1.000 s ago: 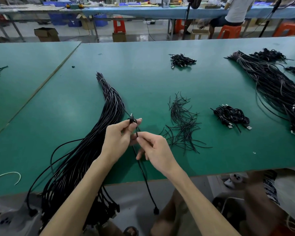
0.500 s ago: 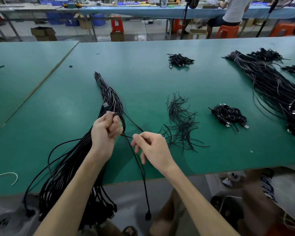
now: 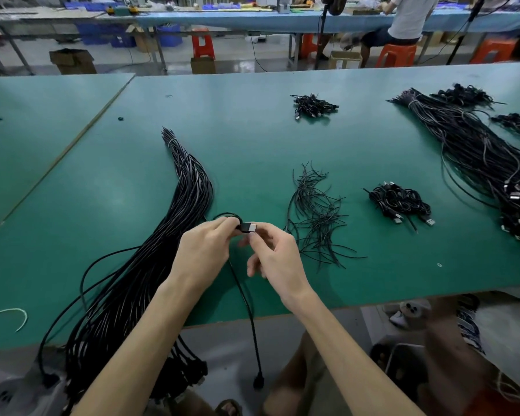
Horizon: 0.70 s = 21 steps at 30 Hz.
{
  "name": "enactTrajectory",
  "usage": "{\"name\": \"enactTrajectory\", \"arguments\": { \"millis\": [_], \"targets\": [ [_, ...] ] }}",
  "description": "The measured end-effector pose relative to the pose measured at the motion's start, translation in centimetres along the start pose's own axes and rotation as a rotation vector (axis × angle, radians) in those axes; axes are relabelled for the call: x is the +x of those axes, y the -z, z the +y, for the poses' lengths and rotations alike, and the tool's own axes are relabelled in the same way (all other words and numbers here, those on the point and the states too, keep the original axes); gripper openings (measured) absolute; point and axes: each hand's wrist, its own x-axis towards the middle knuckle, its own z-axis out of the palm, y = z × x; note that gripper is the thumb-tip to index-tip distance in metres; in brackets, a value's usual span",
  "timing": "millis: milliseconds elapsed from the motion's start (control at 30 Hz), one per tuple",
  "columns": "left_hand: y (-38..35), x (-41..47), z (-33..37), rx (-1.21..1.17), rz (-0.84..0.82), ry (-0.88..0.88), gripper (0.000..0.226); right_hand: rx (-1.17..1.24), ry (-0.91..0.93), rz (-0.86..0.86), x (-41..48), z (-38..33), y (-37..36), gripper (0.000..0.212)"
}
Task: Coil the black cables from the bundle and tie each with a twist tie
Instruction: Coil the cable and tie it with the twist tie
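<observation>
Tabletop (image 3: 252, 139): green mat surface; a second green section adjoins it at the left along a seam.
Left hand (image 3: 204, 250): fingers curled round a single cable (image 3: 246, 307), gripping it just behind its plug; a small loop of that cable rises above the knuckles.
Right hand (image 3: 278, 261): thumb and forefinger pinch the USB plug (image 3: 248, 227) at its metal end (remaining fingers loosely bent, holding nothing else).
Single cable, location: held just above the tabletop between the bundle and the twist ties; its free length runs down past the near edge, and its far connector (image 3: 258, 382) hangs below.
Cable bundle (image 3: 189, 190): long sheaf of black cables, left of the hands, bound near its far tip by a pale band (image 3: 172, 141); the near ends spill over the edge.
Twist ties (image 3: 315, 214): loose scatter of thin black ties, just right of the hands.
Coiled cables (image 3: 400, 202): small heap of tied coils, right of the ties, silver plugs showing.
Far heap (image 3: 314, 105): another heap of coils, towards the back.
Second bundle (image 3: 478, 157): large black sheaf at the right, smaller coil heaps near it.
Pale wire loop (image 3: 9, 313): lies at the near left.
Markings: any print on plugs or cartons is too small to read.
Background: orange stools (image 3: 397, 55); a seated person in a white top (image 3: 409, 16).
</observation>
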Motion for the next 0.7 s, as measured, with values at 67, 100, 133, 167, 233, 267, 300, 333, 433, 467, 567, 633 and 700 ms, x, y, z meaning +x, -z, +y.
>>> {"name": "enactTrajectory", "arguments": {
  "millis": [67,100,133,167,233,267,300,333,433,467,567,633,700],
  "targets": [
    [0.25,-0.01,-0.09,-0.008,0.033,0.033,0.017,0.022,0.008,-0.019,-0.03,0.05,0.01,0.019],
    [0.36,-0.03,-0.15,-0.018,0.052,0.046,0.017,0.028,0.011,-0.025,-0.03,0.09,-0.02,0.018],
    [0.47,-0.06,-0.19,-0.032,0.065,0.053,0.016,0.034,0.013,-0.028,0.0,0.13,-0.03,0.017],
    [0.55,-0.07,-0.16,-0.045,0.073,0.049,0.015,0.038,0.012,-0.027,0.05,0.15,-0.01,0.016],
    [0.63,-0.06,0.0,-0.066,0.054,0.011,0.016,0.061,0.01,-0.015,0.1,0.21,0.14,0.014],
    [0.61,-0.08,0.13,-0.07,0.024,-0.016,0.019,0.09,0.007,-0.003,0.1,0.23,0.26,0.014],
    [0.53,-0.13,0.26,-0.075,-0.01,-0.038,0.023,0.122,0.002,0.01,0.11,0.26,0.41,0.015],
    [0.4,-0.17,0.33,-0.087,-0.036,-0.044,0.024,0.146,-0.002,0.021,0.11,0.28,0.53,0.015],
    [-0.06,-0.2,-0.02,-0.196,-0.044,0.035,0.017,0.147,0.011,0.001,0.12,0.28,0.52,0.013],
    [-0.14,-0.2,-0.24,-0.243,-0.041,0.068,0.016,0.13,0.016,-0.021,0.15,0.28,0.42,0.01],
    [-0.06,-0.23,-0.65,-0.403,-0.049,0.184,0.017,0.09,0.017,-0.073,0.2,0.23,0.07,0.006],
    [0.1,-0.09,-0.57,-0.543,-0.052,0.265,0.021,0.097,0.019,-0.092,0.22,0.16,-0.05,0.006],
    [0.05,0.15,-0.28,-0.645,-0.051,0.303,0.023,0.105,0.023,-0.093,0.2,0.13,0.03,0.008]
  ]
}}
